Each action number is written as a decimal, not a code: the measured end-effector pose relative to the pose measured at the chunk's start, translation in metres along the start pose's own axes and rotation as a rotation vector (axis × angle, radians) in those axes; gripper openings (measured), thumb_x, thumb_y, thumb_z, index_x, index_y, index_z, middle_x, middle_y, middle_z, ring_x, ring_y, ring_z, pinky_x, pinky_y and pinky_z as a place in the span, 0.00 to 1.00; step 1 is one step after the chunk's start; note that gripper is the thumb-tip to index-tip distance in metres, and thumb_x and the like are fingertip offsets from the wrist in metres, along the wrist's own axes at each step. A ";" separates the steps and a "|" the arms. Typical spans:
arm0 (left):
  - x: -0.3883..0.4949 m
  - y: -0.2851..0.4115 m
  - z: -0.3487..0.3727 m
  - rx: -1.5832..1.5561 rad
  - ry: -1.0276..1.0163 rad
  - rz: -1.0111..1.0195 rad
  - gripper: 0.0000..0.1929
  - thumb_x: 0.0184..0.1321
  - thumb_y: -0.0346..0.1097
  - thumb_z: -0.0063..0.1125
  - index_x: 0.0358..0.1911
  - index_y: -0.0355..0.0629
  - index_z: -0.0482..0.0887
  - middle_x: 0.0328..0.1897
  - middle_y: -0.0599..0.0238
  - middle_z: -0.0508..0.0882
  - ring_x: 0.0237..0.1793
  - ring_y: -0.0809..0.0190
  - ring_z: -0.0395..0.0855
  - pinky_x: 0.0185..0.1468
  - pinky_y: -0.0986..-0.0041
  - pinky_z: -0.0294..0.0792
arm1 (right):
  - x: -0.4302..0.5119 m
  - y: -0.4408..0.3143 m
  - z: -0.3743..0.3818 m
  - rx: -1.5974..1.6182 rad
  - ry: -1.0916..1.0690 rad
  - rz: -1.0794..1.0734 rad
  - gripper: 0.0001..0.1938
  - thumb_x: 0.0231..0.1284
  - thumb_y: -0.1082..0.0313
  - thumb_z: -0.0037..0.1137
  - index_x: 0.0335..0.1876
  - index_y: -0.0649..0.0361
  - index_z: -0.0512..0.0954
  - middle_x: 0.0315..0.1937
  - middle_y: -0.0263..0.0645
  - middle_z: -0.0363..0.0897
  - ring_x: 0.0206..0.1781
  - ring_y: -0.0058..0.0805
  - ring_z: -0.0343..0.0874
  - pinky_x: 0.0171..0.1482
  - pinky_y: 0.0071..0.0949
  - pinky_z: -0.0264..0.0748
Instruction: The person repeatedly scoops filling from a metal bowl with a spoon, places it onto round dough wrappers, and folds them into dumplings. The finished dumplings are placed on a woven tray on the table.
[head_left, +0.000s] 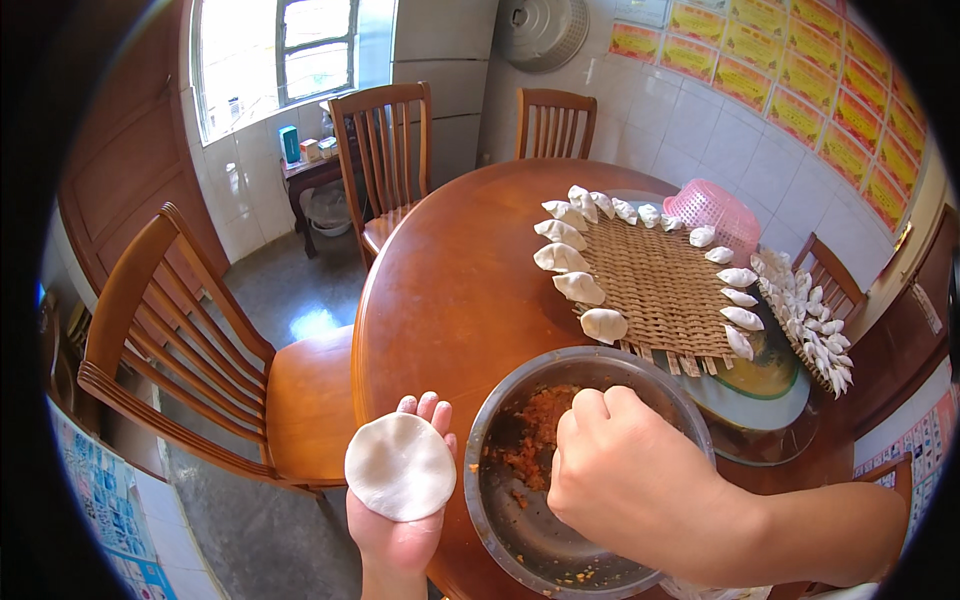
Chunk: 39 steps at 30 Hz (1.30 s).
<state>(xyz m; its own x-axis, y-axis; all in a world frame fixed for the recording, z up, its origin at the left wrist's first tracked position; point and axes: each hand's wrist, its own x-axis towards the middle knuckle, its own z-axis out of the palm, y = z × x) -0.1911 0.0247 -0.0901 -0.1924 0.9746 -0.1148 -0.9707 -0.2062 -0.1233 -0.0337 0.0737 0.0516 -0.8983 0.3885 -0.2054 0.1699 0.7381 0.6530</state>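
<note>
On the palm of my left hand (405, 538) lies a round, pale dumpling wrapper (401, 466), slightly dented, with the fingertips showing beyond its far edge. My right hand (634, 457) is curled, knuckles up, over a steel bowl (536, 536). Whatever its fingers may hold is hidden beneath the hand. Orange-red minced filling (544, 427) clings to the bowl's left and far inner side, with small bits scattered near the bottom. Beyond the bowl, a woven mat (660, 281) carries filled dumplings (561, 258) around its edge.
The round wooden table (457, 262) bears a glass turntable (776, 405) under the mat. A second woven tray (806, 319), crowded with dumplings, leans at the right beside a pink plastic basket (716, 214). Wooden chairs (307, 405) surround the table.
</note>
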 end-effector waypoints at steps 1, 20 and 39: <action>0.000 0.000 -0.001 0.008 -0.016 -0.007 0.23 0.68 0.41 0.33 0.60 0.32 0.63 0.65 0.50 0.67 0.67 0.48 0.61 0.67 0.56 0.59 | 0.001 -0.001 0.001 -0.001 0.019 0.004 0.05 0.37 0.67 0.56 0.16 0.58 0.75 0.16 0.31 0.65 0.26 0.25 0.63 0.27 0.23 0.58; -0.003 -0.010 -0.009 0.044 0.073 0.025 0.23 0.68 0.40 0.31 0.58 0.29 0.65 0.63 0.47 0.68 0.67 0.46 0.60 0.70 0.56 0.55 | -0.017 -0.010 0.058 0.349 0.266 0.263 0.05 0.37 0.70 0.52 0.19 0.58 0.68 0.21 0.35 0.63 0.27 0.29 0.66 0.28 0.26 0.63; -0.019 -0.012 0.003 0.300 -0.060 0.116 0.23 0.68 0.41 0.31 0.58 0.33 0.67 0.62 0.53 0.70 0.66 0.51 0.63 0.65 0.60 0.62 | -0.077 -0.023 0.089 0.983 0.477 0.532 0.05 0.46 0.76 0.57 0.31 0.63 0.75 0.26 0.41 0.70 0.32 0.41 0.70 0.34 0.37 0.69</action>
<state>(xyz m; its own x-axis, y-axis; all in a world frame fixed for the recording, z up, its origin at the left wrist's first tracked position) -0.1767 0.0088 -0.0834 -0.3035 0.9514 -0.0516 -0.9393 -0.2896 0.1841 0.0673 0.0758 -0.0126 -0.6462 0.6811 0.3444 0.6118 0.7320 -0.2997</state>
